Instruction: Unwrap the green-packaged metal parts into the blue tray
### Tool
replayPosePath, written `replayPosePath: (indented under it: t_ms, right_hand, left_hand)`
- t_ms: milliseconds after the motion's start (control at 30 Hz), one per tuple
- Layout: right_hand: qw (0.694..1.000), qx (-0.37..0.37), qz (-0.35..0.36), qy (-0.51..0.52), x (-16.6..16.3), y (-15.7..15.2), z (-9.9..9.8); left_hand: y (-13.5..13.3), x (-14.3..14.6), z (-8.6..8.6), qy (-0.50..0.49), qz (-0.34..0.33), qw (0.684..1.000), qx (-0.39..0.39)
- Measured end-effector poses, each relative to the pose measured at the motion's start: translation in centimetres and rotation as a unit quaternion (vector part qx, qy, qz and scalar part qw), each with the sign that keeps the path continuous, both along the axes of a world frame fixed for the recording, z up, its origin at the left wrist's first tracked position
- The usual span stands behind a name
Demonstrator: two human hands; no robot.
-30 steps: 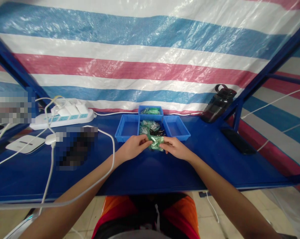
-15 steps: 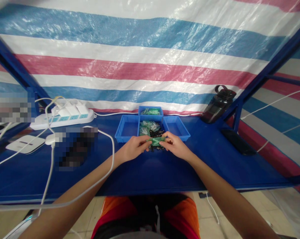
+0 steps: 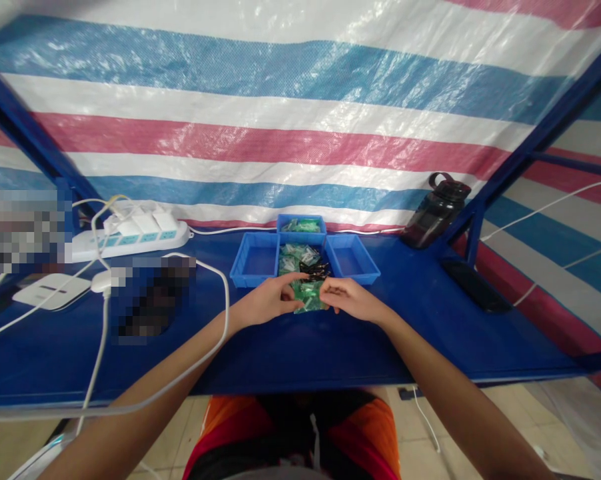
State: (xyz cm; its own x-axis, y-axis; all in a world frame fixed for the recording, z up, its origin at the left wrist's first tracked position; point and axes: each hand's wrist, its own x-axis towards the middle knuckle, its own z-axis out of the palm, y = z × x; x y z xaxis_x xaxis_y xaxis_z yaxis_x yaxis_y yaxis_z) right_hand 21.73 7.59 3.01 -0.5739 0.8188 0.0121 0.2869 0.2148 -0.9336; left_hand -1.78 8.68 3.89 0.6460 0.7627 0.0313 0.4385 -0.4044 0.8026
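A small green see-through plastic bag (image 3: 309, 297) is held up between my two hands, in front of the middle blue bin. My left hand (image 3: 266, 301) has its thumb at the bag's left edge, with the index finger reaching above it. At the right edge, the bent fingers of my right hand (image 3: 349, 298) pinch the bag. Behind it, the middle bin holds a pile of clear and green small packets (image 3: 298, 257) and thin black pieces (image 3: 316, 270), partly hidden by my hands. Further back, a smaller blue bin (image 3: 300, 218) contains more green bags (image 3: 301, 226).
Blue bins flank the middle one, a left bin (image 3: 254, 259) and a right bin (image 3: 353, 258). A dark bottle (image 3: 435, 210) and a black phone-like slab (image 3: 475, 285) lie to the right. Leftward are a white power strip (image 3: 130, 241), a white flat box (image 3: 52, 291) and a looping cable (image 3: 226, 300).
The green bag has spread out flatter and hangs slightly lower between my hands. My left thumb and index finger have moved apart, and the right fingers have curled in.
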Motion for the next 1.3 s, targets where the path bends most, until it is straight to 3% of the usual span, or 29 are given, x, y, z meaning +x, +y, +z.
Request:
replayPosePath:
  t_ms: [267,467,933,1300]
  right_hand:
    - [0.99,0.104,0.027,-0.096,0.0,0.2,-0.7]
    - [0.977,0.155,0.025,-0.146,-0.1,0.3,-1.0]
    - [0.974,0.156,0.021,-0.164,-0.3,0.1,-0.7]
    - [0.972,0.166,0.033,-0.16,-0.4,0.3,-1.0]
  left_hand:
    - [0.2,-0.1,-0.9,0.011,-0.027,0.999,-0.041]
    - [0.3,0.0,-1.1,0.019,-0.038,0.999,-0.011]
    - [0.2,0.0,-1.0,0.062,-0.057,0.994,0.071]
    - [0.0,0.1,-0.8,0.061,-0.066,0.994,0.067]
